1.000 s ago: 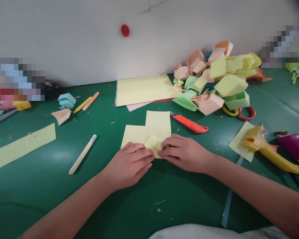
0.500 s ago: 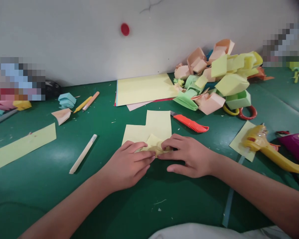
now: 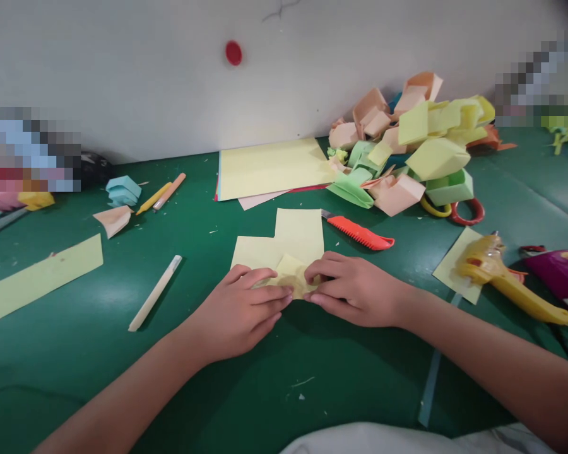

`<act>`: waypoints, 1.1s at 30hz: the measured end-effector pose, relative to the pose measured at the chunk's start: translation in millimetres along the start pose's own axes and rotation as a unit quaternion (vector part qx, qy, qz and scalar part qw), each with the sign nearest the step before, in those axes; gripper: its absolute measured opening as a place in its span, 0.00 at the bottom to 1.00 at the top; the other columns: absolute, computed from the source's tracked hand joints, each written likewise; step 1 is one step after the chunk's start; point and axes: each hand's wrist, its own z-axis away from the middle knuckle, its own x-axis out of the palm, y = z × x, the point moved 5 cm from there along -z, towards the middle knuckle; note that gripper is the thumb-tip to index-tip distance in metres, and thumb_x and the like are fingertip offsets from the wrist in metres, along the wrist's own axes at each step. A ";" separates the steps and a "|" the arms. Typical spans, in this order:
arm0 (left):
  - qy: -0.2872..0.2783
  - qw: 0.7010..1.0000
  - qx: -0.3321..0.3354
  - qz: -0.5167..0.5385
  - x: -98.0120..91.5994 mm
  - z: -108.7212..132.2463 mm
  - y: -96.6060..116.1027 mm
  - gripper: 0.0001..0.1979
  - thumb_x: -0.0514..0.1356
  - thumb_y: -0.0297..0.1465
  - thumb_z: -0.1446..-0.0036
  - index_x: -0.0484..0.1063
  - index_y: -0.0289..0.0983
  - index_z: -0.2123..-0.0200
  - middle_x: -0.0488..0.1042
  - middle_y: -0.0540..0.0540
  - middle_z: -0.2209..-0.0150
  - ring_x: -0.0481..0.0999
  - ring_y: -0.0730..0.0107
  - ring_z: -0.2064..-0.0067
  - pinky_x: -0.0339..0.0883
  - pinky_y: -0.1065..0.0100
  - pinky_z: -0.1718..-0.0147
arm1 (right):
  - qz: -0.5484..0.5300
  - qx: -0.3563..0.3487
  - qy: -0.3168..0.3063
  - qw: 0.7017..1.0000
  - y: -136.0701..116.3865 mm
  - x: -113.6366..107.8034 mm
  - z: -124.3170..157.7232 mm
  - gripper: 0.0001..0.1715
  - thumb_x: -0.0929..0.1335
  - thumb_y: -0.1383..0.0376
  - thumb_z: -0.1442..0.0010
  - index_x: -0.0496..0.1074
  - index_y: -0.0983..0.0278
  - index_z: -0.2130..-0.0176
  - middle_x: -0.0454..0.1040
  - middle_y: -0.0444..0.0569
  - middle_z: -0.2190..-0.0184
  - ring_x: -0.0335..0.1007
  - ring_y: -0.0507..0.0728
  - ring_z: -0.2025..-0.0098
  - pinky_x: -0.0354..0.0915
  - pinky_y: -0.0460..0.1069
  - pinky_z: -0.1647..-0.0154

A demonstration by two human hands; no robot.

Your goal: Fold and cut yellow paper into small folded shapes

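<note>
A small folded piece of yellow paper [image 3: 291,276] lies on the green table [image 3: 99,353], on top of two flat yellow squares [image 3: 299,233]. My left hand [image 3: 239,312] presses its fingertips on the left side of the folded piece. My right hand [image 3: 355,290] pinches the piece's right side, fingers curled together. The two hands nearly touch over the fold, and part of the piece is hidden under them.
An orange utility knife [image 3: 360,233] lies just beyond my right hand. A heap of folded paper boxes [image 3: 416,151] sits at the back right, a yellow sheet stack [image 3: 269,167] behind. A yellow glue gun [image 3: 506,274] is right, a white stick [image 3: 155,292] and yellow strip [image 3: 38,277] left.
My right hand drew its fingers back in over the fold after spreading out half a second ago. My left hand stayed pressing the paper, shifting only slightly.
</note>
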 end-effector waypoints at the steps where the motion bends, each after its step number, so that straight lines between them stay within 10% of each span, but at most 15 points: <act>1: -0.001 1.000 -0.001 0.000 0.1 -0.1 -0.1 0.16 0.53 0.30 0.30 0.74 0.42 0.44 0.80 0.47 0.49 0.70 0.57 0.42 0.59 0.58 0.54 | -0.005 0.000 0.000 1.000 0.4 -0.3 0.0 0.19 0.62 0.63 0.28 0.76 0.64 0.68 0.75 0.52 0.57 0.68 0.56 0.59 0.66 0.53 0.58; 15: 0.052 0.998 -0.016 0.022 4.0 1.9 -1.5 0.12 0.57 0.33 0.31 0.77 0.41 0.49 0.81 0.49 0.50 0.74 0.63 0.48 0.63 0.61 0.52 | 0.014 0.011 0.028 0.999 0.8 -4.5 3.9 0.08 0.65 0.67 0.32 0.74 0.65 0.57 0.76 0.54 0.54 0.70 0.59 0.55 0.70 0.56 0.53; 22: 0.066 0.997 -0.027 0.030 4.3 2.1 -3.5 0.12 0.56 0.29 0.31 0.77 0.44 0.49 0.81 0.49 0.52 0.75 0.65 0.49 0.65 0.61 0.51 | 0.112 0.014 0.037 0.993 4.1 -2.0 5.7 0.18 0.67 0.63 0.33 0.71 0.64 0.44 0.74 0.56 0.46 0.69 0.64 0.48 0.69 0.61 0.48; 33: 0.080 0.995 -0.035 0.039 2.8 3.1 -4.9 0.15 0.53 0.23 0.31 0.78 0.43 0.52 0.81 0.51 0.54 0.74 0.66 0.49 0.61 0.62 0.50 | 0.138 -0.028 0.043 0.989 4.8 -0.5 6.2 0.13 0.64 0.64 0.29 0.75 0.62 0.50 0.77 0.52 0.54 0.70 0.59 0.55 0.67 0.56 0.53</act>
